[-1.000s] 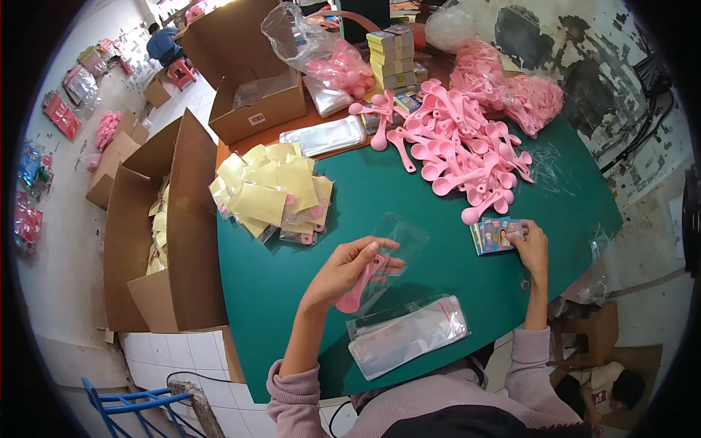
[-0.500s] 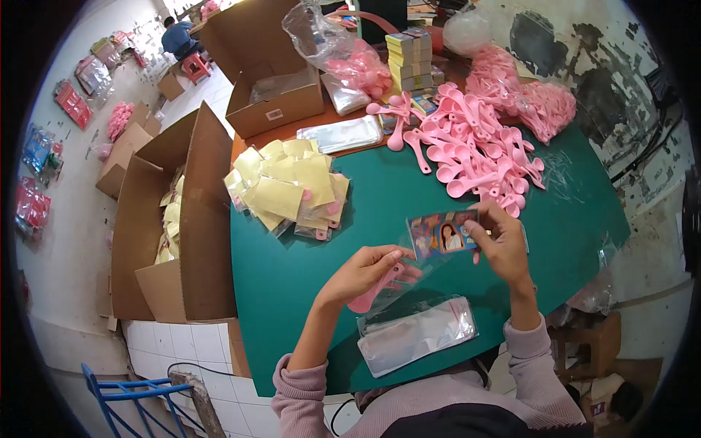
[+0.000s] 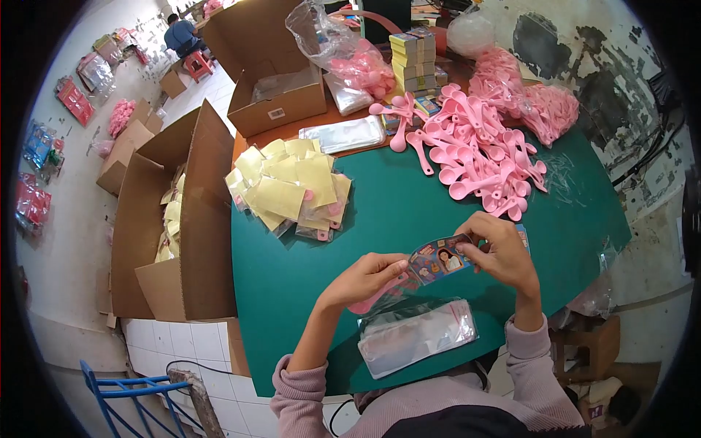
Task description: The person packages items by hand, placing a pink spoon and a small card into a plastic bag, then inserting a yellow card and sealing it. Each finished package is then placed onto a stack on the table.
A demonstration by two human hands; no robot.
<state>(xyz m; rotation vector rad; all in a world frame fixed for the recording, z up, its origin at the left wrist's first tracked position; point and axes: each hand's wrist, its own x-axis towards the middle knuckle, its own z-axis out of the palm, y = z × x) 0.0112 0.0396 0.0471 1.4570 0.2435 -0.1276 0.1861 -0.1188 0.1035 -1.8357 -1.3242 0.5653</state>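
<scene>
My left hand point(image 3: 364, 280) is closed, thumb against fingers, on a clear plastic bag with a pink spoon point(image 3: 369, 299) in it. A printed card point(image 3: 437, 263) with a portrait is pinched in my right hand point(image 3: 502, 252). The card's left end overlaps the bag's mouth, close to my left fingertips. Below both hands, a stack of clear plastic bags point(image 3: 418, 342) lies near the table's front edge. Part of another printed card point(image 3: 522, 236) shows behind my right hand.
A heap of pink spoons point(image 3: 475, 146) covers the back right of the green table point(image 3: 387, 197). Packed bags with yellow cards point(image 3: 281, 193) are piled at left, beside a tall cardboard box point(image 3: 208, 233). Card stacks point(image 3: 412, 62) stand behind. A person point(image 3: 180, 36) sits far off.
My right hand has moved slightly down and tilted the card, bringing its left end to the bag's mouth. My left fingers have closed in at that end.
</scene>
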